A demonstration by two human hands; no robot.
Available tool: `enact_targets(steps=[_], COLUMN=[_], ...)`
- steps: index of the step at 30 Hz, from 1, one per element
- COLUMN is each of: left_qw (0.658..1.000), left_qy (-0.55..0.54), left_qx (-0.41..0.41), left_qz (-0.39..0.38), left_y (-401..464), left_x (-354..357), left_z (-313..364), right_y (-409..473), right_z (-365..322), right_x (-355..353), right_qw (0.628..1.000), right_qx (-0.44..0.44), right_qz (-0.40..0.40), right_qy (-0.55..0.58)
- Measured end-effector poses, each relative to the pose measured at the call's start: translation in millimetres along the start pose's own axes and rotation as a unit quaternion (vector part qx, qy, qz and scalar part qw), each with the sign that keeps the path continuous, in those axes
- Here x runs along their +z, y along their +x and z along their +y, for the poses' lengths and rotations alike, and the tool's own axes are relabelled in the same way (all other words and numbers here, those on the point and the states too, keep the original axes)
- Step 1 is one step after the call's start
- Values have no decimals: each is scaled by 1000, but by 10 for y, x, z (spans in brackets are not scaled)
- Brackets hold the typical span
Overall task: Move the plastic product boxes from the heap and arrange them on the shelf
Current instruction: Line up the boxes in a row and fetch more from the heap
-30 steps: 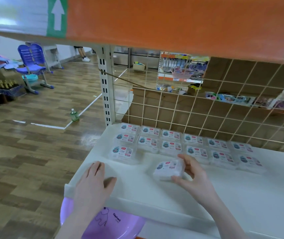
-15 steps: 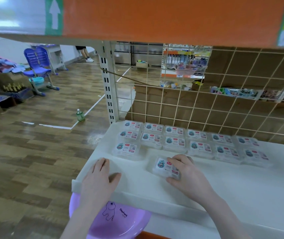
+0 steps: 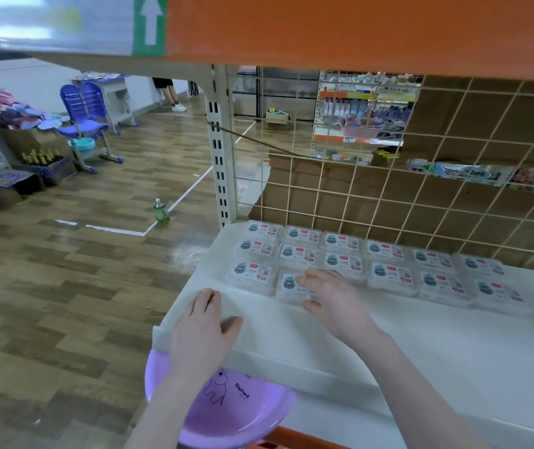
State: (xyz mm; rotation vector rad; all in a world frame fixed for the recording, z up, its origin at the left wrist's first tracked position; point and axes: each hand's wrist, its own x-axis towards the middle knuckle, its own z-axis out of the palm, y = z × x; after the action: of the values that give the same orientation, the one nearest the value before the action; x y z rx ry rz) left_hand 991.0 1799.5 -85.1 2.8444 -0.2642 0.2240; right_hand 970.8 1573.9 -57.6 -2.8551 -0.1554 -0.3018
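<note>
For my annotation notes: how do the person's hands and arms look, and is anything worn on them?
Both the left hand and right hand are bare: no gloves, rings or watch are visible. Both forearms are uncovered as far as the frame shows, with no sleeve in view.

The right hand covers most of the nearest plastic box — only its 9 o'clock label corner shows. Label print on the boxes is too small to read. The purple basin sits half under the shelf edge, its 6 o'clock rim cut off — both forearms too.
</note>
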Motion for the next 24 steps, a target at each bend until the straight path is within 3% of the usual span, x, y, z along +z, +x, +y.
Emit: enact_targets(steps=[18, 24], left_qw=[1000, 998], left_qy=[-15, -50], left_qx=[7, 27], left_qz=[3, -23], left_y=[-11, 27], left_x=[-15, -51], left_z=[20, -17], right_y=[108, -75], right_z=[-135, -296], right_x=[111, 67], right_qw=[998, 988], right_qx=[64, 121], right_qz=[10, 91], right_qy=[-24, -4])
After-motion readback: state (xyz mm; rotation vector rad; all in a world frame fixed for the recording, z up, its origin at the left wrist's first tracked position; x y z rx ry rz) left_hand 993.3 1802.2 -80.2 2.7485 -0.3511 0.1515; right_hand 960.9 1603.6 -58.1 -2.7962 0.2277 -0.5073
